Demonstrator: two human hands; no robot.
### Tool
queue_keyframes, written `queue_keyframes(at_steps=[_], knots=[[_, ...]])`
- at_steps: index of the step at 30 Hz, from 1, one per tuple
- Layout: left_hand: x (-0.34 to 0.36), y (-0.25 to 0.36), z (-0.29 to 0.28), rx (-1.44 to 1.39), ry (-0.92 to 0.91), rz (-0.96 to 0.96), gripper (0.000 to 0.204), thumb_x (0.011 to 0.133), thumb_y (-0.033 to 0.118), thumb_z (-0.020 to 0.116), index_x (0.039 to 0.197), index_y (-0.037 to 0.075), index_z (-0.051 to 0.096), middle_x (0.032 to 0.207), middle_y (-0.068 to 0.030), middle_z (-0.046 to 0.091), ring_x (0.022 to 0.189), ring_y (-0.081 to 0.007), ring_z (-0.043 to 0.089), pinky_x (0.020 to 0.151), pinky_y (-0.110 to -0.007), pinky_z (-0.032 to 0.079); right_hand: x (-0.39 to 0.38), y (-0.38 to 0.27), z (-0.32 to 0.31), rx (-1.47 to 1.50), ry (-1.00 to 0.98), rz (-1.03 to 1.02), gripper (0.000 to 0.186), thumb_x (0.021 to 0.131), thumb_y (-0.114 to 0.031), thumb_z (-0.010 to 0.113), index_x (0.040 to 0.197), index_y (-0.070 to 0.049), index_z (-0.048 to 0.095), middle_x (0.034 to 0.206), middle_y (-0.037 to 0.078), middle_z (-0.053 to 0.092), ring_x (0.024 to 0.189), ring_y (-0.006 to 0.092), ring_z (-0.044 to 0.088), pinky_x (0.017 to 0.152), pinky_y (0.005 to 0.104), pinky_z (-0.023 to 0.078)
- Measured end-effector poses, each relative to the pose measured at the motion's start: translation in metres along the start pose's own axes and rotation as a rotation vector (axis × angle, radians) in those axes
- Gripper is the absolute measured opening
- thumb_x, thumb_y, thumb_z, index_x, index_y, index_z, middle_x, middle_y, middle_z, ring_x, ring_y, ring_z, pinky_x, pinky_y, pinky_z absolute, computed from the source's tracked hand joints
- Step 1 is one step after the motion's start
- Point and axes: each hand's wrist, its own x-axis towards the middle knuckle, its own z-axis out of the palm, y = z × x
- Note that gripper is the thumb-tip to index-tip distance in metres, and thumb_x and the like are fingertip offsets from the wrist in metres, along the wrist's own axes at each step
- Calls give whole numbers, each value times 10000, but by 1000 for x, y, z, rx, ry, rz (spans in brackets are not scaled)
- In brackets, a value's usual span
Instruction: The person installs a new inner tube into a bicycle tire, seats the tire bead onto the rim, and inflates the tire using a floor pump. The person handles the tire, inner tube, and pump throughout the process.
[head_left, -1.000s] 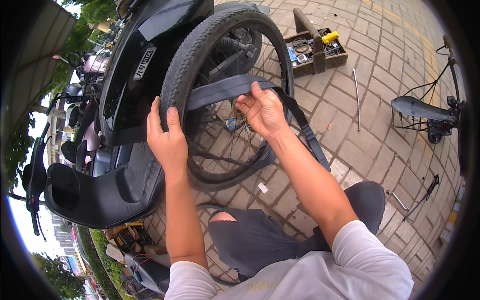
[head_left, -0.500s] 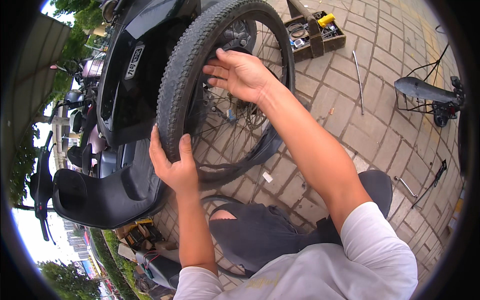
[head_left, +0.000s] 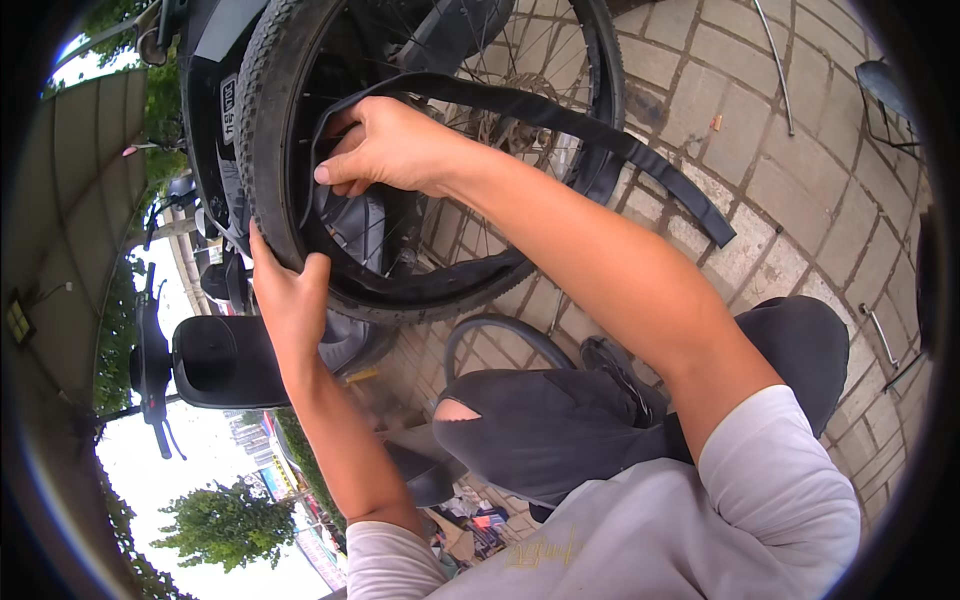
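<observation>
An upright wheel with a knobby black tyre (head_left: pixel 264 150) fills the upper middle, its spokes and disc showing. A flat black rubber strip (head_left: pixel 565 118) runs from inside the tyre's left side across the spokes, its free end dangling at the right. My left hand (head_left: pixel 290 285) grips the tyre's lower left, thumb on the near side. Just above it, my right hand (head_left: pixel 380 145) has its fingers curled round the strip at the inner edge of the tyre; some fingertips are hidden.
Behind the wheel stands a black scooter (head_left: pixel 205 70) with a seat (head_left: pixel 225 360) at left. A loose inner tube (head_left: pixel 510 330) lies by my bent knee (head_left: pixel 520 420). A long metal rod (head_left: pixel 775 60), a small wrench (head_left: pixel 880 335) and a bike rack (head_left: pixel 885 110) are at right.
The view has shifted and turned. My right hand has moved left along the inside of the tyre. The strip, mostly hidden half a second ago, now shows across the spokes.
</observation>
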Motion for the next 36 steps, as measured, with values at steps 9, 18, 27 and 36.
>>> queue_keyframes(at_steps=[9,18,27,36], knots=[[0,4,-21,-310,-117,4,525,740,-45,542,1261,-63,481,1093,-96,606,975,-156,563,913,-263,420,1,-11,28,74,144,-108,291,801,-89,757,1008,79,640,860,140,695,739,172,684,667,274,558],[4,2,-34,-347,-160,-1,518,717,-31,554,1231,-66,501,1060,-80,607,937,-144,557,879,-257,425,-7,-8,40,-56,238,-300,334,729,-88,784,982,53,618,858,119,675,779,157,654,704,275,531],[-6,14,-15,-301,-36,100,529,709,-19,557,1232,-76,508,1061,-88,609,946,-147,559,882,-251,420,-2,-9,52,-172,576,-224,316,725,-63,729,975,76,593,889,139,672,784,192,660,725,312,531],[7,16,-21,-361,-85,72,507,704,-25,552,1208,-80,529,1040,-80,611,925,-146,561,860,-239,419,-17,2,20,623,30,-191,292,749,-39,811,937,-28,587,893,46,613,740,105,586,620,237,461]])
